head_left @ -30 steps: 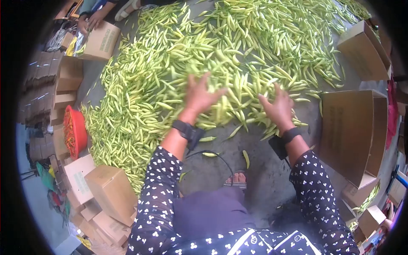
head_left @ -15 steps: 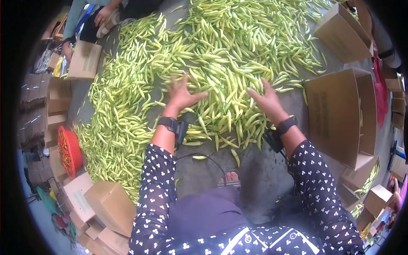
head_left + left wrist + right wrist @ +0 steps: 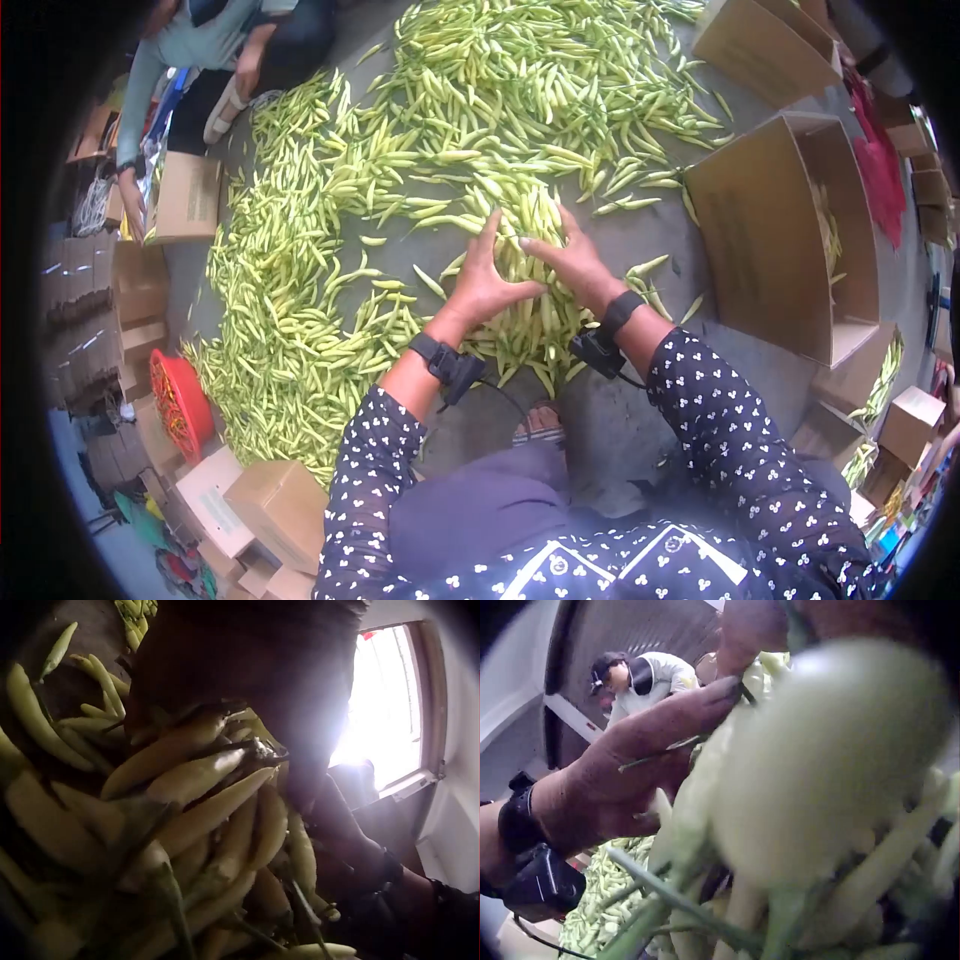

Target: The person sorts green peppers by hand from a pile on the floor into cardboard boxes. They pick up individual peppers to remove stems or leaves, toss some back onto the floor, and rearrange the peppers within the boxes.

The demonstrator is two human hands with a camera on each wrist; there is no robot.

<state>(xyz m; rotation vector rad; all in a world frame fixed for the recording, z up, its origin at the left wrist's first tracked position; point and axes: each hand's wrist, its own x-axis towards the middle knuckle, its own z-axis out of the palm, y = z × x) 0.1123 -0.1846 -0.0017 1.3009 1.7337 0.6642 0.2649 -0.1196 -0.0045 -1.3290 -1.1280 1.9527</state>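
Note:
Between my two hands, a heap of pale green peppers (image 3: pixel 530 320) is bunched on the grey floor in front of my feet. My left hand (image 3: pixel 483 280) lies along its left side, thumb spread towards the right hand. On the other side, my right hand (image 3: pixel 578 264) rests against the peppers with its fingers extended, the fingertips close to the left hand's. The left wrist view has peppers (image 3: pixel 210 814) packed beneath the dark left hand (image 3: pixel 240 667). In the right wrist view, a blurred pepper (image 3: pixel 825 765) fills the middle and the left hand (image 3: pixel 622 765) reaches in opposite.
A wide spread of peppers (image 3: pixel 290 260) covers the floor ahead and left. Cardboard boxes (image 3: pixel 745 220) stand at the right, more boxes (image 3: pixel 275 510) at lower left. A red basin (image 3: pixel 200 390) sits at the left. Another person (image 3: pixel 215 45) crouches by a box (image 3: pixel 190 195) at upper left.
Both hands have come closer together and drawn peppers towards my body into a narrower heap, with bare floor showing on either side. The head view has shifted towards the right.

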